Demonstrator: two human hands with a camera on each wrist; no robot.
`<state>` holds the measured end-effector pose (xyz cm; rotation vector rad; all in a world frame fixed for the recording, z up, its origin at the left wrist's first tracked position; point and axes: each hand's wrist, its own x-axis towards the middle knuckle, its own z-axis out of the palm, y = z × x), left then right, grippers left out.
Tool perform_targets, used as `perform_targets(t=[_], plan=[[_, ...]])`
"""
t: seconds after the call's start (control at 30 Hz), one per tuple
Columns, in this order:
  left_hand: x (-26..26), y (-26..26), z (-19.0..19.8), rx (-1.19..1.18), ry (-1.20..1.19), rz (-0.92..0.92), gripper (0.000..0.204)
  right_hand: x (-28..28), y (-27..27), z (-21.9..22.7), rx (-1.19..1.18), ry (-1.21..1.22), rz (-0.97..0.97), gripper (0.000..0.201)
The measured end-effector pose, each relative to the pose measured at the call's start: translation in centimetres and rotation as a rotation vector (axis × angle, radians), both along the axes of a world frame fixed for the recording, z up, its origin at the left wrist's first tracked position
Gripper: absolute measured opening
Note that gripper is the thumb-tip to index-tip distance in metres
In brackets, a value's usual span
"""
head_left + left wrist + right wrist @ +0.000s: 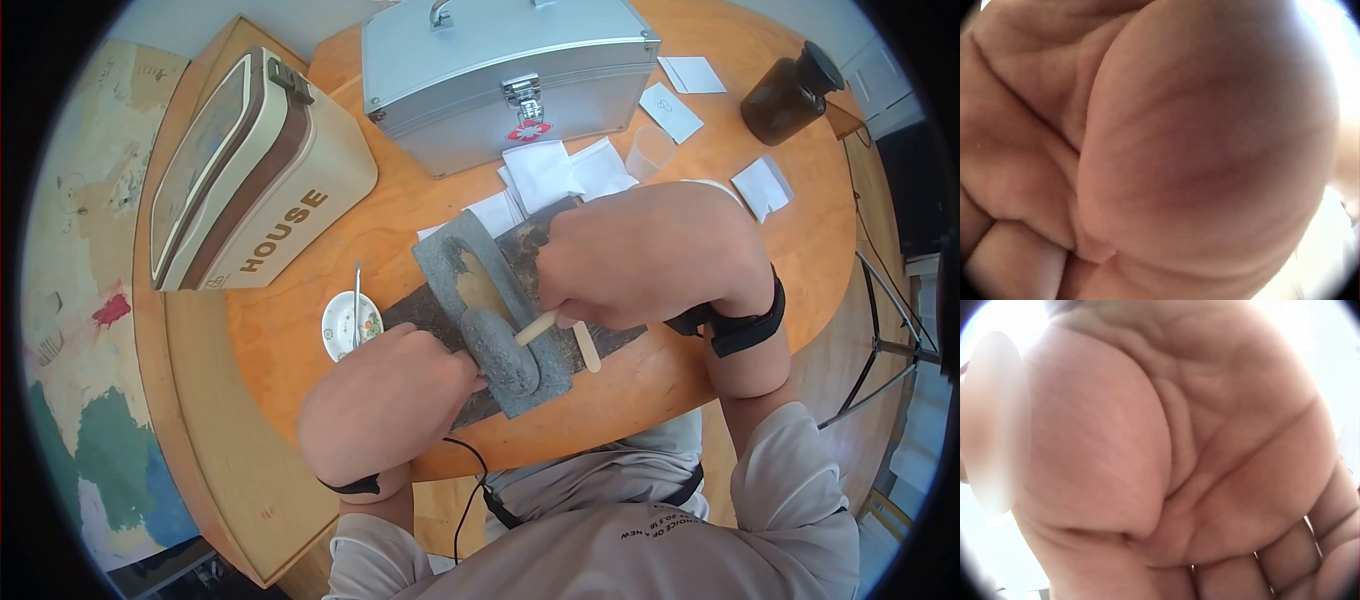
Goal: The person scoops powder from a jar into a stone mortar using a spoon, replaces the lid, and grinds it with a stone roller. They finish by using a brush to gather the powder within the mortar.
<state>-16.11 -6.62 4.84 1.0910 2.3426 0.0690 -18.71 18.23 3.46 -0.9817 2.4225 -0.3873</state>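
A grey stone grinding trough (447, 247) lies slantwise on a dark board (412, 312), with tan powder (480, 285) in its groove. Within the groove's near end stands a stone grinding wheel (495, 350), a pale wooden handle (537, 328) sticking out of its right side. My right hand (650, 255) grips that handle, the thumb along it. On the wheel's other side my left hand (385, 400) is curled close against the stone, around the handle's hidden left end. Both wrist views are filled by palms, the left palm (1204, 144) and the right palm (1222, 456).
A wooden stick (587, 348) lies right of the trough. Left of the board sits a small patterned dish (341, 322) with a spoon. Behind are a silver case (470, 100), a cream HOUSE box (290, 215), white packets (540, 172), a clear cup (650, 152) and a dark bottle (780, 105).
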Motion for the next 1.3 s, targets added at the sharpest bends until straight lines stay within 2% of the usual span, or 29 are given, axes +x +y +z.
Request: perform_targets(t=[0.23, 0.33, 0.43, 0.5, 0.6, 0.7, 0.9, 1.03, 1.1, 1.2, 1.3], plan=[[0.3, 0.2, 0.3, -0.056, 0.018, -0.016, 0.02, -0.1, -0.3, 0.7, 0.033, -0.064, 0.008, 0.023], [0.9, 0.1, 0.4, -0.059, 0.065, -0.015, 0.013, 0.0, 0.0, -0.1, -0.056, -0.022, 0.02, 0.023], [1.8, 0.3, 0.7, -0.055, 0.134, -0.036, 0.006, 0.1, -0.2, 0.0, -0.021, -0.021, 0.021, 0.022], [2.3, 0.7, 0.9, -0.088, 0.19, -0.067, 0.003, 0.2, 0.2, -0.7, -0.067, 0.031, 0.033, 0.015], [2.8, 1.2, 1.1, -0.114, 0.242, -0.072, 0.003, 0.5, 0.1, -1.5, -0.084, 0.076, 0.011, 0.014], [2.6, 1.0, 0.8, -0.114, 0.239, -0.084, 0.003, 0.5, -0.1, -1.0, -0.065, 0.082, 0.001, 0.016], [0.9, 0.1, -0.3, -0.034, 0.148, 0.104, 0.013, 0.6, -0.1, -1.9, -0.131, 0.171, -0.074, 0.018], [0.3, 0.2, 0.5, -0.006, 0.078, 0.062, 0.018, 0.4, -0.2, -1.3, -0.101, 0.109, -0.048, 0.018], [0.2, -0.1, 0.1, 0.015, 0.039, 0.054, 0.019, 0.3, 0.2, -1.6, -0.166, 0.132, -0.022, 0.018], [0.0, -0.2, 0.5, 0.038, 0.079, 0.064, 0.02, 0.3, 0.3, -1.5, -0.2, 0.179, -0.029, 0.017], [-0.2, -0.5, 1.3, 0.061, 0.019, 0.106, 0.015, 0.0, 0.5, -0.9, -0.235, 0.161, 0.006, 0.018]])
